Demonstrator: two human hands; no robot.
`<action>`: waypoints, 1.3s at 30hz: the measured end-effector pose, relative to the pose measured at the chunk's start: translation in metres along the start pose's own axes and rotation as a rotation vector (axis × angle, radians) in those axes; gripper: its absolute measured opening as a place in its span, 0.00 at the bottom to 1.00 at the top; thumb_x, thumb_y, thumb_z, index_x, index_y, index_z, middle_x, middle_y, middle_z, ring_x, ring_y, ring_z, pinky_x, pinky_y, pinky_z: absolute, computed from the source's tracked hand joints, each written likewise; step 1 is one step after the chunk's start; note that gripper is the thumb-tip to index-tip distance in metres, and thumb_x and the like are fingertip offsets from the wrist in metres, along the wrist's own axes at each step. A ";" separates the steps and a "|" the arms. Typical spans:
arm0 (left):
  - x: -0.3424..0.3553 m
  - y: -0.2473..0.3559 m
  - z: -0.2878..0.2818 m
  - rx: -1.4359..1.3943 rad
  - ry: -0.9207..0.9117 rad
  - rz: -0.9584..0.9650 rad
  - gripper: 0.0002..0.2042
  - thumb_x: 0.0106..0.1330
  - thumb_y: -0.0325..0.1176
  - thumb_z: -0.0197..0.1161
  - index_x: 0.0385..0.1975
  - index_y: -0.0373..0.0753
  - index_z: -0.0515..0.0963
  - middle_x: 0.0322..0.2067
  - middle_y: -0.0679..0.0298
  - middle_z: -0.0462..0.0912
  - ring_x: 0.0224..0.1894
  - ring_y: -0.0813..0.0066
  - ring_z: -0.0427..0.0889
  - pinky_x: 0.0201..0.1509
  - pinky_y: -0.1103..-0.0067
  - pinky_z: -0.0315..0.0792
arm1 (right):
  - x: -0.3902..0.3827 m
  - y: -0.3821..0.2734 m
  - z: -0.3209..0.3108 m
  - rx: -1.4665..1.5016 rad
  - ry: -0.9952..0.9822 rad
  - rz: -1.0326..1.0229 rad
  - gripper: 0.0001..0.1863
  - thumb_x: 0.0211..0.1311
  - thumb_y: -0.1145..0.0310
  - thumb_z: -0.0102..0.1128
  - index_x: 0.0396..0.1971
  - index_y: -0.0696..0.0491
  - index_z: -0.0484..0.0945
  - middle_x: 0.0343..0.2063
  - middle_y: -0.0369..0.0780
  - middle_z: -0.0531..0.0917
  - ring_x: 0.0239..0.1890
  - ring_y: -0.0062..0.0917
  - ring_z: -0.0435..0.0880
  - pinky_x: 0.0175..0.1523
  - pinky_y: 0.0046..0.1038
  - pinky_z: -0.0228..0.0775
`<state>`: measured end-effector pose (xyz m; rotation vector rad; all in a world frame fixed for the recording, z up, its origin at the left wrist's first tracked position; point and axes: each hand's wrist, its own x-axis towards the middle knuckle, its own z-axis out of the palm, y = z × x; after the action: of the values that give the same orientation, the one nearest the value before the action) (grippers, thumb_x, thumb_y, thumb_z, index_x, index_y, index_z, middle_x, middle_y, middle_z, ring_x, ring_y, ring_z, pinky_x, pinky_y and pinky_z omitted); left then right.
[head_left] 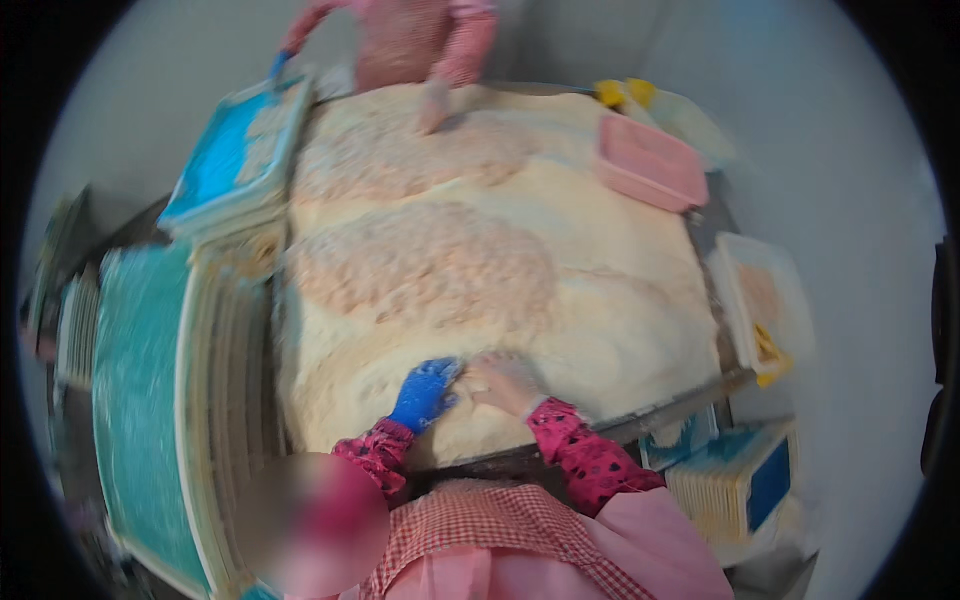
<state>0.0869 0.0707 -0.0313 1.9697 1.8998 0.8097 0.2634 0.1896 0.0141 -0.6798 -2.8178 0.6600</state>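
My left hand [428, 393], in a blue glove dusted with powder, is low over the near edge of a bed of pale breading powder [620, 345]. Its fingers look curled. Close against it, my right hand [506, 382] wears a pale, thin glove, with fingers bent toward the left hand. Whatever lies between the fingertips is hidden by blur and powder. Just beyond both hands spreads a mound of coated pinkish pieces [430, 265]. A second mound of pinkish pieces [400, 155] lies farther back on the same powder.
Across the table a co-worker's hand [434, 108] reaches onto the far mound. A blue-lined tray [220, 150] with pieces stands far left, above stacked trays [230, 360]. At right are a pink basket [650, 165], a clear tub [745, 300] and, lower, stacked blue-and-white trays [730, 480].
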 end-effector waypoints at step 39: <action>-0.066 0.051 -0.106 -2.225 0.653 -0.559 0.20 0.64 0.45 0.49 0.49 0.36 0.66 0.38 0.62 0.75 0.36 0.74 0.74 0.42 0.76 0.71 | 0.105 0.149 -0.012 -0.287 0.043 0.023 0.17 0.55 0.60 0.51 0.43 0.54 0.72 0.39 0.44 0.77 0.41 0.37 0.73 0.47 0.38 0.64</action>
<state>0.0695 -0.0171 0.0700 -0.2064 0.4403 1.9439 0.2322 0.3627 -0.0371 -0.7617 -2.8965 0.2412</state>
